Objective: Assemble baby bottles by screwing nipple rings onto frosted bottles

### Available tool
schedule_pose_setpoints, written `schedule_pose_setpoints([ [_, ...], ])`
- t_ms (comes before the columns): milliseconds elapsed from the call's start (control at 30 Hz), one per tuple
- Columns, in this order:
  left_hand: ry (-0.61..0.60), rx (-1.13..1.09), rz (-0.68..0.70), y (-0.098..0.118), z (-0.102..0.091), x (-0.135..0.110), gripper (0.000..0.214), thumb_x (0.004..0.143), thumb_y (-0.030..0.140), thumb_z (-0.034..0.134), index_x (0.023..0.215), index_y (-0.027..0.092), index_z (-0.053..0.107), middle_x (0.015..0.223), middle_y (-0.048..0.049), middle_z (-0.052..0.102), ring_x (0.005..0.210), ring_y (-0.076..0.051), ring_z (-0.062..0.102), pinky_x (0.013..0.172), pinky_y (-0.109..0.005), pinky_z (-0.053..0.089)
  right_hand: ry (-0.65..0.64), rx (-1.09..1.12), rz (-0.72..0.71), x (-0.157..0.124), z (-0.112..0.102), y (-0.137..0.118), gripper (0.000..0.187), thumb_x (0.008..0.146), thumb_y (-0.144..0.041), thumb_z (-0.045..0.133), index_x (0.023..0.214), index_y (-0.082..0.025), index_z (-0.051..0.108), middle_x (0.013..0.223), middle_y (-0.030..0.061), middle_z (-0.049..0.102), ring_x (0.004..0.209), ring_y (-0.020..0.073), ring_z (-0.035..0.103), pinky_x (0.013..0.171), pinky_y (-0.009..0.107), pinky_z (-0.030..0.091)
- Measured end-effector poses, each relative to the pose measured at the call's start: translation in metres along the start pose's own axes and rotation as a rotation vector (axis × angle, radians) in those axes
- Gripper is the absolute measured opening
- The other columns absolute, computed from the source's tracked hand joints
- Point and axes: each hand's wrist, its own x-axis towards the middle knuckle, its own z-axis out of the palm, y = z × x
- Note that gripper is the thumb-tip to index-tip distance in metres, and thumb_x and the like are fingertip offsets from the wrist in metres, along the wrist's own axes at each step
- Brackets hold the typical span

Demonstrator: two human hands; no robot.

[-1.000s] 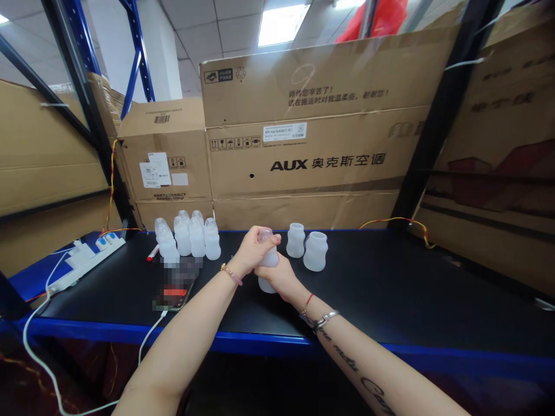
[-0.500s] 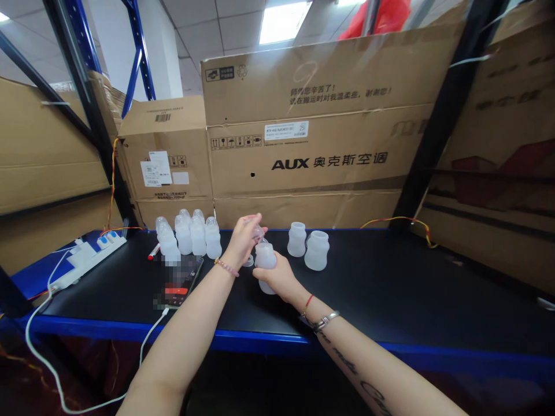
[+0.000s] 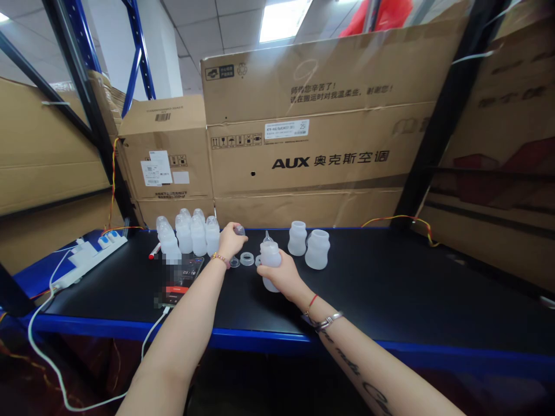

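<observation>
My right hand [image 3: 285, 276] is wrapped round a frosted white baby bottle [image 3: 270, 255], which stands upright on the black shelf with a clear nipple [image 3: 267, 237] on top. To its left, my left hand [image 3: 231, 241] has its fingers closed on a clear domed cap [image 3: 239, 230]. Below that hand lie a loose clear nipple [image 3: 235, 262] and a clear ring [image 3: 247, 258]. Another clear piece is partly hidden behind the held bottle. Two open-topped bottles, one nearer [image 3: 317, 249] and one farther [image 3: 297, 238], stand right of my right hand.
Several capped bottles [image 3: 198, 234] stand at the left. A phone [image 3: 184, 280] with a white cable and a red marker [image 3: 154, 251] lie near them. A power strip [image 3: 89, 260] is at far left. Cardboard [image 3: 303, 167] walls the back.
My left hand has moved left from above the held bottle and now grips the cap. The nipple on the bottle has come into plain view. My right hand keeps its hold, barely shifted.
</observation>
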Motion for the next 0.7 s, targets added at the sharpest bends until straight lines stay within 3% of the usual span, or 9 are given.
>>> schedule_pose_setpoints([
  [133,-0.048,0.068,-0.020,-0.004,0.003,-0.001,0.043,0.060,0.013,0.075,0.101,0.016,0.061,0.097,-0.0075,0.069,0.087,-0.018,0.063,0.080,-0.029,0.046,0.025,0.000,0.000,0.000,-0.002,-0.001,0.032,0.049,-0.023,0.068,0.079,-0.017,0.060,0.072,0.0005,0.064,0.064,0.0156,0.056,0.058,0.028,0.045],
  [367,-0.100,0.099,0.123,0.003,0.016,-0.006,0.041,0.063,0.019,0.075,0.103,0.019,0.064,0.103,-0.0087,0.069,0.095,-0.021,0.063,0.086,-0.030,0.045,-0.039,0.030,0.020,-0.005,-0.002,-0.006,0.036,0.047,-0.019,0.066,0.083,-0.015,0.061,0.073,-0.0001,0.064,0.063,0.0141,0.055,0.058,0.026,0.045],
  [567,-0.084,0.256,0.052,-0.001,0.011,-0.003,0.044,0.059,0.015,0.075,0.101,0.018,0.064,0.104,-0.0133,0.070,0.099,-0.026,0.064,0.085,-0.033,0.044,-0.060,0.026,0.001,-0.006,-0.003,-0.008,0.033,0.048,-0.019,0.065,0.080,-0.016,0.061,0.070,-0.0016,0.063,0.061,0.0135,0.054,0.057,0.026,0.044],
  [700,-0.071,0.229,0.033,-0.004,0.007,0.003,0.041,0.057,0.018,0.077,0.096,0.019,0.066,0.098,-0.0112,0.071,0.094,-0.025,0.064,0.081,-0.032,0.045,-0.051,0.017,-0.006,-0.004,-0.002,-0.006,0.032,0.048,-0.020,0.065,0.079,-0.016,0.061,0.070,-0.0013,0.062,0.061,0.0132,0.053,0.056,0.026,0.043],
])
